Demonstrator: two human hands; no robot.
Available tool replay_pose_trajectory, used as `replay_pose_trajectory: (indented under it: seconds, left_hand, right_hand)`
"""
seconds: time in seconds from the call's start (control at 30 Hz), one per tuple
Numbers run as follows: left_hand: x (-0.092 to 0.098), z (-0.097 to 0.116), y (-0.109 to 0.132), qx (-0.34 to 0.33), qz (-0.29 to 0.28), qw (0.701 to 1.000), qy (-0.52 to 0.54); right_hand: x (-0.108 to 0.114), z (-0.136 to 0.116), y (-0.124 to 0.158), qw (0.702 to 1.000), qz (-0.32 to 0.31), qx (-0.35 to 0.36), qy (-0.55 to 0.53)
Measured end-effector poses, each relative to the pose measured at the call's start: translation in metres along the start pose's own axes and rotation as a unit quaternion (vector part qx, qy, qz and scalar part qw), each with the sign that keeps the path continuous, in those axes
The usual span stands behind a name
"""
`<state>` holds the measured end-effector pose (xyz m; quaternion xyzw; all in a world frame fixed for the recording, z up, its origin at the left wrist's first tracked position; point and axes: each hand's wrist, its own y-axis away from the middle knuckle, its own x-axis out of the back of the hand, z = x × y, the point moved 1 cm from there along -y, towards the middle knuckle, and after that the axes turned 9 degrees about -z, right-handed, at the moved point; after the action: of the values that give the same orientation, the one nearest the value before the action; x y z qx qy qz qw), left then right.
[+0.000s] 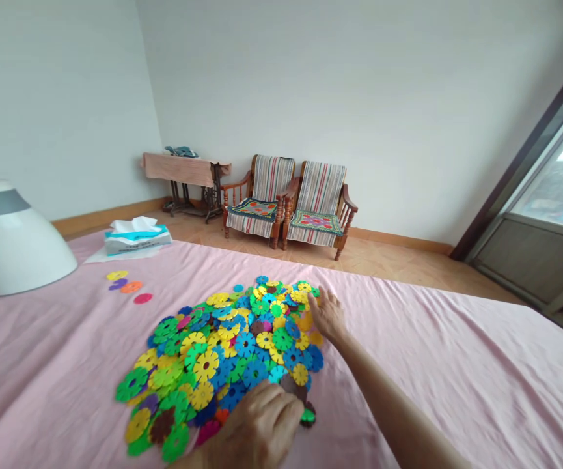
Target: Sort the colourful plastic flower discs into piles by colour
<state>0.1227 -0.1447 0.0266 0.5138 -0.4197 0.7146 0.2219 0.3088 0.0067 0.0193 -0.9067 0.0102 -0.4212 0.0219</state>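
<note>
A heap of several colourful plastic snowflake discs (222, 352) lies on a pink cloth (432, 365). My right hand (327, 314) reaches across to the heap's far right edge, fingers stretched onto the discs there. My left hand (256, 426) rests palm down at the heap's near edge, its fingers curled over discs; a brown and green disc (307, 413) sits just beside it. What the left fingers hold, if anything, is hidden beneath them.
A few loose discs (127, 286) lie apart at the left. A tissue pack (137, 236) and a white rounded appliance (10, 238) stand at the cloth's far left. Two striped wooden armchairs (288, 205) and a small table (186, 172) stand by the wall; a window is at the right.
</note>
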Motion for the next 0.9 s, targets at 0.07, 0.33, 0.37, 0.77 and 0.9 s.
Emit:
replay_pose_trajectory:
  seconds: [0.07, 0.33, 0.37, 0.77, 0.9]
  left_hand:
    - [-0.003, -0.004, -0.001, 0.041, 0.014, 0.999, 0.022]
    - [0.012, -0.058, -0.007, 0.148, 0.079, 0.986, 0.018]
    - [0.017, -0.067, -0.005, 0.162, 0.080, 0.984, 0.003]
    - [0.024, -0.096, 0.047, 0.169, -0.113, 0.972, -0.113]
    - [0.022, -0.119, 0.031, 0.173, -0.124, 0.972, -0.105]
  right_hand:
    - [-0.008, 0.000, -0.001, 0.999, -0.026, 0.018, -0.004]
    - [0.000, -0.035, 0.030, 0.940, -0.186, 0.154, -0.242]
    - [0.006, -0.035, 0.033, 0.933, -0.179, 0.150, -0.275]
    - [-0.028, -0.028, 0.097, 0.982, -0.115, 0.127, 0.073]
    - [-0.035, -0.047, 0.086, 0.981, -0.111, 0.131, 0.092]
